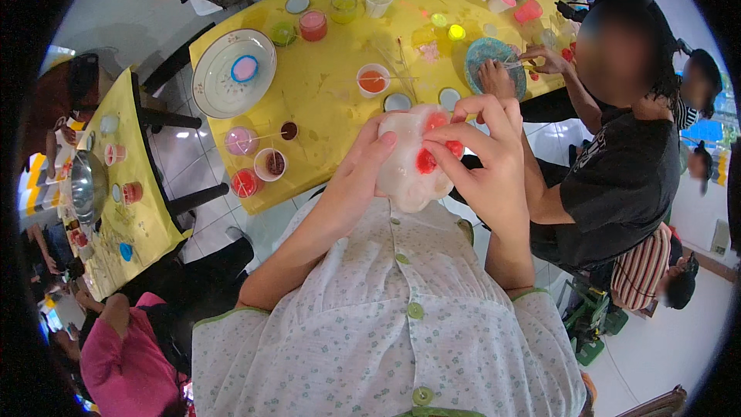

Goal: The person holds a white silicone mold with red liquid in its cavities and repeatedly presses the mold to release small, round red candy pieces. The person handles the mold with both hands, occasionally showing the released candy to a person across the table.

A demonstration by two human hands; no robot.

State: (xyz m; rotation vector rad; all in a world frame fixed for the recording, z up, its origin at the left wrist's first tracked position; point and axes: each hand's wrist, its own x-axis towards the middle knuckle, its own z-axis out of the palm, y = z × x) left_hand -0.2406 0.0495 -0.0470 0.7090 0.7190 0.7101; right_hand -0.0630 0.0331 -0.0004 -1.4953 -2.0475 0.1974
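A whitish, translucent, rounded lump with red patches [400,158], which looks like a soft mould, is held up in front of my chest, just past the near edge of the table. My left hand [363,156] wraps its left side, thumb on top. My right hand [486,156] comes from the other side, thumb and index finger pinched together at the red patches. Its other fingers curl above. Whether a loose bit sits in that pinch is hidden.
The yellow-covered table [324,85] carries a cup of orange liquid [373,79], a cup with dark contents [270,164], a red jar [245,183] and a large white plate [234,73]. On my right a person in black [617,177] works over a blue-green plate [478,54].
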